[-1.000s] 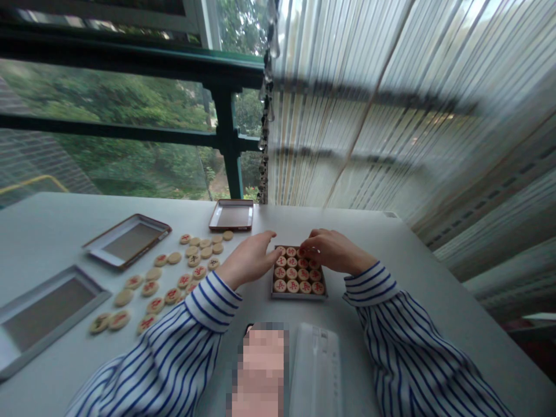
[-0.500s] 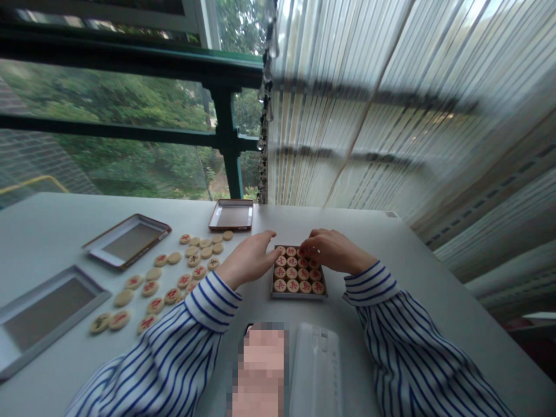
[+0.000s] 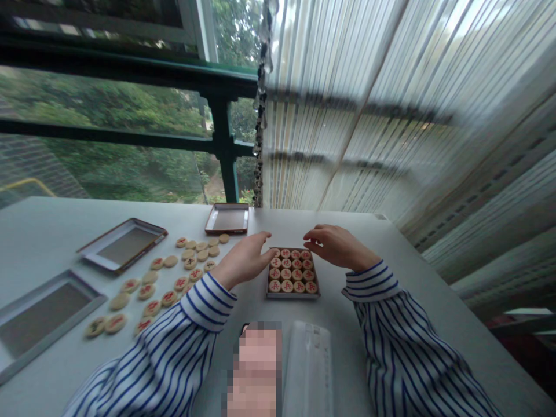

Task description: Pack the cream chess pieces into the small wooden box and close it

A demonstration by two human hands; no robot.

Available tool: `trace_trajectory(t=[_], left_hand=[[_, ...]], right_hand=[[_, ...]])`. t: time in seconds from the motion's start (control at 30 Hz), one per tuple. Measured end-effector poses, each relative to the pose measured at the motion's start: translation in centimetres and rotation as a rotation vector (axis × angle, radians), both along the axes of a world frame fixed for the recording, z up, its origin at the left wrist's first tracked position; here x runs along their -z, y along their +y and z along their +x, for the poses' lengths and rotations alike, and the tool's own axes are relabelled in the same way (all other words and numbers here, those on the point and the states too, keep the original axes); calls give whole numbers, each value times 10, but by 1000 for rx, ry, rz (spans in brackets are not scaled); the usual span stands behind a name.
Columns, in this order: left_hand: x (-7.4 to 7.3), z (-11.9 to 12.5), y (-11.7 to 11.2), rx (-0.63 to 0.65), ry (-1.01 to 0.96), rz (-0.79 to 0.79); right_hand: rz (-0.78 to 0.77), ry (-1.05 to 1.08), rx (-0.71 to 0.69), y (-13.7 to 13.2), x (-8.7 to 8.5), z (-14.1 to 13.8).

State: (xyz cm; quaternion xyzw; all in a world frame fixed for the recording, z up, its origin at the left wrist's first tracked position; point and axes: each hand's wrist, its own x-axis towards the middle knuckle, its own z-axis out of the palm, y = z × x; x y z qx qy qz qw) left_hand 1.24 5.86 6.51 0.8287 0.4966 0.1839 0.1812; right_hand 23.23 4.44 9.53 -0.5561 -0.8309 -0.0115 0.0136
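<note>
A small square box [image 3: 293, 295] full of round wooden game pieces with red marks [image 3: 292, 272] sits on the white table [image 3: 52, 231] in front of me. My left hand [image 3: 244, 259] rests at the box's left edge, fingers stretched out and holding nothing. Just above the box's far right corner hovers my right hand [image 3: 334, 246], fingers loosely curled and apart, nothing in them. Both arms wear blue-and-white striped sleeves.
Several loose pieces [image 3: 174, 275] lie scattered left of the box. Two shallow trays [image 3: 123, 245] [image 3: 41, 315] lie at the left, a smaller brown tray [image 3: 227, 219] at the back. A white oblong case [image 3: 307, 370] lies near me. Window and blinds stand behind.
My right hand has lifted off the pieces in the box's far right corner and drawn slightly right. My left hand stays at the box's left edge. The camera shifted slightly.
</note>
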Motion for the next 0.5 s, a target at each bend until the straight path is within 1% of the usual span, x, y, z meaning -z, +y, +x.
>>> trace_trajectory(t=[0.07,0.13,0.23,0.37,0.5], left_hand=[[-3,-1,-2,4,-17,13],[-4,-2,-6,9,-31,26],[-4,-7,-17,4,-60,26],[8,-16,-36,-10,-184,3],[24,-21,-53,-2,-279,-29]], right_hand=[[38,46,43,-8,-2,1],[78,115,61,-19,-1,4],[86,246,65,-37,10,13],[61,419,104,-62,31,25],[-18,519,144,-80,46,25]])
